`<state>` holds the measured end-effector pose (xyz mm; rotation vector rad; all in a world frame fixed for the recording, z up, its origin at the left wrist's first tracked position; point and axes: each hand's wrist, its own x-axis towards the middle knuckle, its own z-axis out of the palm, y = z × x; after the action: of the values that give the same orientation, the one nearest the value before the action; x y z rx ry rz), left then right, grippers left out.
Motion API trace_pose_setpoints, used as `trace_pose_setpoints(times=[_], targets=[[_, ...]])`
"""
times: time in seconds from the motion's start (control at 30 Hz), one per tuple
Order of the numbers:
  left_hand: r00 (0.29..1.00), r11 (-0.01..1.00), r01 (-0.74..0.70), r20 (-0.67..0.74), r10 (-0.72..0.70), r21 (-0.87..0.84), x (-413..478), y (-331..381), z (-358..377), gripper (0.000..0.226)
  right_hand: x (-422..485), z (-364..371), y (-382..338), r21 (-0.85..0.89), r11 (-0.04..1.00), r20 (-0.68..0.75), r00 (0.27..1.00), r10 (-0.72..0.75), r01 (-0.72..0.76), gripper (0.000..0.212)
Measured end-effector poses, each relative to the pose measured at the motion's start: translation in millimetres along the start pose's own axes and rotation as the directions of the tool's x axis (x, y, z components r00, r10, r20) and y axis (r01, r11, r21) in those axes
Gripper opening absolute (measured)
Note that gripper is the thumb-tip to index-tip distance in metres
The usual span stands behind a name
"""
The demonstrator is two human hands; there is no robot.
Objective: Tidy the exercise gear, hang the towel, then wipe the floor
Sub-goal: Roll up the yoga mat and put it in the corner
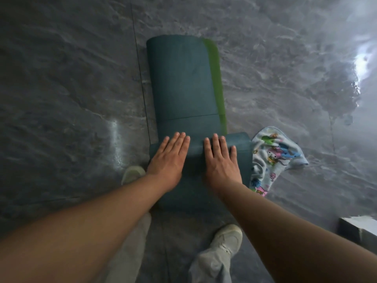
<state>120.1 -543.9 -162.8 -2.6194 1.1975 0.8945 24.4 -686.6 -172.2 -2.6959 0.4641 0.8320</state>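
Here, towel (273,158) touching rolled mat (183,82), shoes (226,237) near

Dark teal exercise mat (183,82), green along one edge, partly rolled, roll under both palms. Cartoon-printed towel (273,158) crumpled just right of the right hand.

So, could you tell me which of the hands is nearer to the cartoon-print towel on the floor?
Right. The right hand lies flat on the rolled mat, toward the end beside the towel; the left hand presses the roll farther away.
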Motion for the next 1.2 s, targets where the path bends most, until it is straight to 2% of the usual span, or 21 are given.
trace_pose_setpoints(times=[0.2, 0.3, 0.4, 0.53, 0.7, 0.97, 1.2], targets=[[1.000, 1.000, -0.021, -0.022, 0.021, -0.004, 48.8, -28.3, 21.1, 0.100, 51.9, 12.8, -3.2, 0.010, 0.999, 0.010, 0.999, 0.031, -0.031, 0.088], [0.998, 0.998, -0.064, 0.011, 0.064, -0.017, 78.6, -47.6, 31.8, 0.096, 84.4, 24.2, -10.1, 0.013, 0.996, 0.019, 0.996, 0.082, -0.083, 0.093], [0.997, 0.997, -0.069, 0.026, 0.070, -0.019, 99.4, -66.4, 44.4, 0.092, 106.6, 32.0, -20.3, 0.012, 0.995, 0.021, 0.994, 0.103, -0.103, 0.088], [0.997, 0.997, -0.074, 0.024, 0.075, -0.022, 118.7, -81.0, 61.0, 0.086, 127.8, 39.1, -27.3, -0.009, 0.992, 0.072, 0.990, 0.124, -0.123, 0.087], [0.996, 0.996, -0.085, 0.016, 0.085, 0.002, 131.9, -93.4, 82.0, 0.080, 153.4, 50.6, -24.9, 0.046, 0.992, 0.114, 0.988, 0.108, -0.114, 0.080], [0.992, 0.995, -0.088, 0.096, 0.084, 0.037, 156.6, -104.5, 108.1, 0.084, 189.8, 69.5, -15.9, 0.019, 0.994, 0.269, 0.958, 0.096, -0.104, 0.087], [0.990, 0.996, -0.092, 0.106, 0.092, -0.010, 154.6, -101.1, 90.5, 0.078, 192.6, 54.0, -18.6, -0.008, 0.993, 0.328, 0.938, 0.114, -0.118, 0.088]])
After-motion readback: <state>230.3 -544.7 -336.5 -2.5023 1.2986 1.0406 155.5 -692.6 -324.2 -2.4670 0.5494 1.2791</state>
